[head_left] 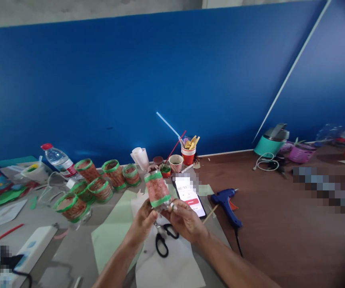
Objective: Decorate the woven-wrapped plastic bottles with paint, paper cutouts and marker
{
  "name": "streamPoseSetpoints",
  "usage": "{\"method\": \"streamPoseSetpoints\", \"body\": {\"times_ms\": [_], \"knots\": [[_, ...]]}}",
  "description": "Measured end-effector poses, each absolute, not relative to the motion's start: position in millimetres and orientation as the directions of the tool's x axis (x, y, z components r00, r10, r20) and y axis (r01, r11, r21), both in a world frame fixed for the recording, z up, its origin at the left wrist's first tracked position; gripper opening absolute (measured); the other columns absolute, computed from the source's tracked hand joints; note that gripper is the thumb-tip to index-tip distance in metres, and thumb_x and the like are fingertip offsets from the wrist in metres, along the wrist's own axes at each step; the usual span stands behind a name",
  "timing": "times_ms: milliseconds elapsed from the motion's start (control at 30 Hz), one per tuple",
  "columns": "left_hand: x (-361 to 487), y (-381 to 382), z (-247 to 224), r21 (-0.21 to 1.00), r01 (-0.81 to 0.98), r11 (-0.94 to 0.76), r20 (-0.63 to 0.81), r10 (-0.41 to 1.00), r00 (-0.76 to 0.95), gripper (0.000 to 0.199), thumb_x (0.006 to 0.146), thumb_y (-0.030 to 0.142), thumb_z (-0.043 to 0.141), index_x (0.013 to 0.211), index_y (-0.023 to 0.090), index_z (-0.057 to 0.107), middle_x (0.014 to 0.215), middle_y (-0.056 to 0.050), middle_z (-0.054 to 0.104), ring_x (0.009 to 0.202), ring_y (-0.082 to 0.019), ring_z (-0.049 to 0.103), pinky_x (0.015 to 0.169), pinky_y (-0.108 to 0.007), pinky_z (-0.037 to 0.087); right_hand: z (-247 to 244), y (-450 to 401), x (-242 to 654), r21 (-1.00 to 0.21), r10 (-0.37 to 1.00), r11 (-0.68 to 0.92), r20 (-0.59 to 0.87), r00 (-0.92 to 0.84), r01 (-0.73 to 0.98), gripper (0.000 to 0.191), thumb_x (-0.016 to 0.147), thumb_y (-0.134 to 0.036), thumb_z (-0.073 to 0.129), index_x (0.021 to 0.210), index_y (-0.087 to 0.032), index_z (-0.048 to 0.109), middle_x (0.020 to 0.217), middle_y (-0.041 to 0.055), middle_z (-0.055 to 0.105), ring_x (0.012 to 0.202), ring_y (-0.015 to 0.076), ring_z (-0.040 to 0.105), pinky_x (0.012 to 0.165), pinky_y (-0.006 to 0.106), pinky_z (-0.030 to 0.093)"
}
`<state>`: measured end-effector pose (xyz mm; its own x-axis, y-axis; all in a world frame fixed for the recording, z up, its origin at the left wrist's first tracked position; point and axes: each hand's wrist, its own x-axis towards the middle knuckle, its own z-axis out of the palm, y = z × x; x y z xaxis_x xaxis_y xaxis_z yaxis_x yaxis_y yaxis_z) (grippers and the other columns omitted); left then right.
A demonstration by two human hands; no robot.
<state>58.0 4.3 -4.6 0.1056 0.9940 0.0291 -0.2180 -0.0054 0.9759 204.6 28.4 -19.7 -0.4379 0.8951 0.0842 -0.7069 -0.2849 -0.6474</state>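
**Both hands hold one wrapped cup above the worktop**

The left hand (144, 222) and the right hand (187, 222) hold together a clear wrapped cup (158, 190), which has a reddish-brown cover and a green band near each end. The cup is lifted over the white paper (176, 270) on the worktop (280, 224), and it is a little tilted. The fingers of both hands are closed on its lower end. Whether the right fingers also pinch some small piece, I cannot tell.

The step in hand seems to be handling or checking of this lower end. In my judgement, the next move calls for a light, steady hold by the left hand, so that the right fingers can work near the edge without pressing the thin wall.

The scissors (159, 234) lie below the hands, on the paper. The glue gun (226, 203) lies apart, to the right of the phone (187, 192). Similar banded cups (111, 173) are grouped to the left.
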Motion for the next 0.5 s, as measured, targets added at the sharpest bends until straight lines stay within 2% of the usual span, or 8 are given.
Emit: {"method": "streamPoseSetpoints", "body": {"times_ms": [133, 267, 433, 500], "knots": [[59, 7, -13, 0.962, -0.273, 0.024, 0.014, 0.991, 0.137, 0.053, 0.069, 0.054, 0.074, 0.111, 0.022, 0.066, 0.122, -0.01, 0.065, 0.114, -0.031, 0.057, 0.096, -0.038, 0.044, -20, 28, 203, -0.73, 0.913, -0.234, 0.063, -0.404, -0.642, 0.029, 0.059, -0.045, 0.08, 0.06, -0.024, 0.06, 0.079, 0.0012, 0.063, 0.08, 0.0217, 0.061, 0.079, 0.038, 0.048], [59, 7, -19, 0.945, -0.326, 0.018, 0.016, 0.995, 0.101, 0.049, 0.069, 0.049, 0.075, 0.109, 0.021, 0.067, 0.119, -0.01, 0.066, 0.113, -0.03, 0.058, 0.099, -0.039, 0.043, -22, 27, 200, -0.76, 0.909, -0.22, 0.068, -0.411, -0.612, 0.029, 0.059, -0.047, 0.08, 0.061, -0.024, 0.062, 0.084, 0.0023, 0.065, 0.085, 0.0227, 0.062, 0.076, 0.036, 0.048], [59, 7, -19, 0.938, -0.345, 0.03, -0.029, 1.0, 0.006, 0.042, 0.069, 0.044, 0.076, 0.101, 0.018, 0.068, 0.101, -0.01, 0.071, 0.099, -0.028, 0.063, 0.089, -0.039, 0.047, -27, 25, 197, -0.813, 0.909, -0.197, 0.058, -0.413, -0.547, 0.03, 0.062, -0.048, 0.081, 0.061, -0.023, 0.065, 0.092, 0.0034, 0.064, 0.093, 0.0233, 0.062, 0.083, 0.037, 0.047], [58, 7, -19, 0.935, -0.354, 0.014, -0.02, 1.0, -0.014, 0.04, 0.069, 0.042, 0.077, 0.099, 0.017, 0.067, 0.098, -0.01, 0.071, 0.093, -0.027, 0.065, 0.085, -0.038, 0.048, -30, 26, 198, -0.835, 0.912, -0.164, 0.075, -0.404, -0.525, 0.028, 0.064, -0.047, 0.08, 0.064, -0.022, 0.067, 0.103, 0.0044, 0.063, 0.102, 0.0241, 0.06, 0.088, 0.037, 0.045]]}}
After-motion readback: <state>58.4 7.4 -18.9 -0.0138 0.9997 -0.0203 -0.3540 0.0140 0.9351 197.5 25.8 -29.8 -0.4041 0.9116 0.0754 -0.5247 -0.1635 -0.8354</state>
